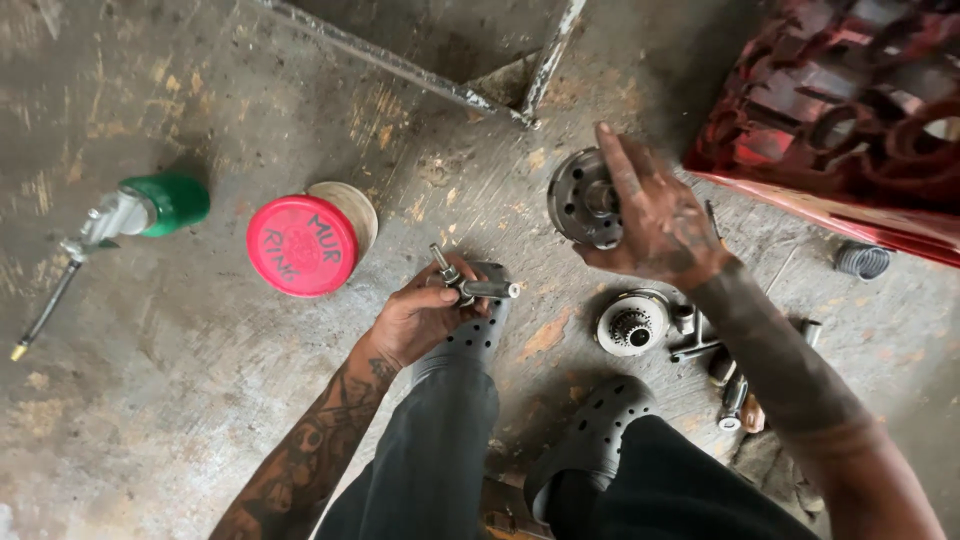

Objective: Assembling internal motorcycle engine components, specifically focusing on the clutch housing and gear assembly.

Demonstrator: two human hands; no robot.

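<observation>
The person sits low over a dirty concrete floor point(180, 400). The left hand point(420, 318) is closed around a small metal bolt point(475, 285). The bolt lies almost flat, with its long side running left to right. One end pokes out to the right past the fingers, and the other end tips up toward the far left.

The right hand point(660, 225) holds a round metal hub point(585, 198) by its edge, fingers wrapped around the right side and one finger pointing to the far side. The hub's flat face with small holes is turned to the left, toward the bolt. The hub and bolt are near each other but apart.

On the floor to the left stand a red lid point(302, 245) and a green-capped tool point(150, 207). Another round metal part point(632, 322) lies near the right wrist. A red crate point(850, 120) sits far right. Grey shoes point(590, 430) show below.
</observation>
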